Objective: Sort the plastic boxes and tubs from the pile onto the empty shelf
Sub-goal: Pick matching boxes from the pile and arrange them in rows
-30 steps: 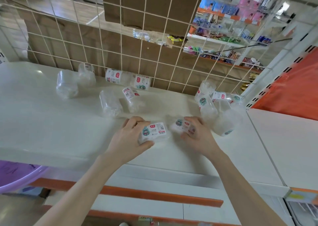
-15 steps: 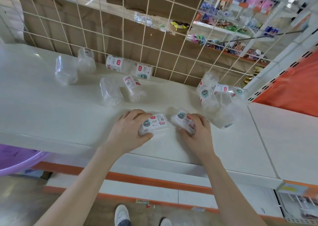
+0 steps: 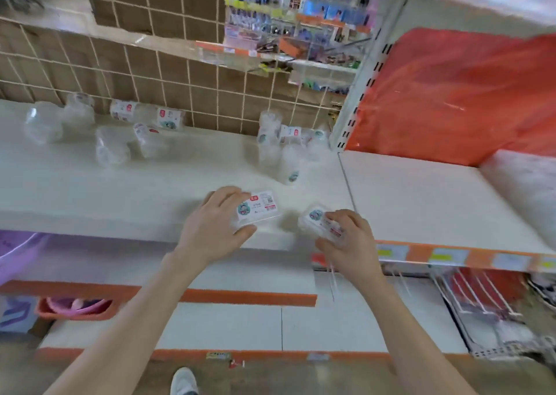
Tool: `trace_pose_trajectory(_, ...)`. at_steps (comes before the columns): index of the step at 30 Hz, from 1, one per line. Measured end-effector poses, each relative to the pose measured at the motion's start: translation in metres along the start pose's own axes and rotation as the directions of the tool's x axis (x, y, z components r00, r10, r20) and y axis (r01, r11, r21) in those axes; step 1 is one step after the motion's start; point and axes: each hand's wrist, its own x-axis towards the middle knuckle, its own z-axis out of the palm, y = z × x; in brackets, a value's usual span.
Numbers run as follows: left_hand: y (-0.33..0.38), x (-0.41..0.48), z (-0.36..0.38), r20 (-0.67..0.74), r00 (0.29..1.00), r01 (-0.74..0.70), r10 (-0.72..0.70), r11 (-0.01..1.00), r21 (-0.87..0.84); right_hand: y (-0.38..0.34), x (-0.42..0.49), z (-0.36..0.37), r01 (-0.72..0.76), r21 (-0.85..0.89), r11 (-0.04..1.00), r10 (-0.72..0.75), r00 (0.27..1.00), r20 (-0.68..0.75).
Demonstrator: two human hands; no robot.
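My left hand grips a clear plastic box with a white label near the front edge of the white shelf. My right hand holds a second clear labelled box just right of the first, at the shelf's front edge. More clear tubs lie on the shelf: a group at the back right against the wire grid, and loose tubs at the back left. To the right lies another white shelf with nothing on its near part.
A wire grid with brown cardboard backs the left shelf. An upright post divides the two shelves. Red plastic sheet hangs behind the right shelf. A purple basin sits lower left. Lower shelves and a wire rack are below.
Both hands have lifted their boxes and carried them rightward along the shelf front, toward the seam with the right shelf. The view has swung right, which is blurred.
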Motion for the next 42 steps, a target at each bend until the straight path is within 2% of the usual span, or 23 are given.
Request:
trace_pose_trajectory(6,0.12,-0.034,0.074,0.129,0.98,-0.14,0.149,0.987,-0.072,0.083,-0.075,-0.098,-0.102,-0.056,0.993,0.097,0.992,-0.087)
trace_pose_trajectory(13,0.228,-0.048,0.125,0.169,0.947,-0.25,0.275,0.956,-0.151,0.149,-0.144,-0.185,-0.246,-0.064,0.967,0.23,0.955,-0.189)
trace_pose_trajectory(19,0.287,-0.035,0.16,0.249,0.881,-0.357,0.402,0.911,-0.207,0.191,-0.173,-0.226,-0.356,-0.037,0.934,0.338,0.911,-0.237)
trace_pose_trajectory(27,0.361,0.008,0.222,0.251,0.831,-0.431,0.496,0.86,-0.273,0.256,-0.177,-0.277,-0.446,-0.005,0.895,0.425,0.858,-0.288)
trace_pose_trajectory(34,0.422,0.075,0.281,0.2,0.862,-0.389,0.465,0.862,-0.326,0.328,-0.128,-0.326,-0.492,-0.05,0.869,0.459,0.84,-0.29)
trace_pose_trajectory(42,0.457,0.134,0.32,0.144,0.933,-0.268,0.33,0.904,-0.334,0.39,-0.075,-0.363,-0.441,-0.075,0.894,0.403,0.866,-0.296)
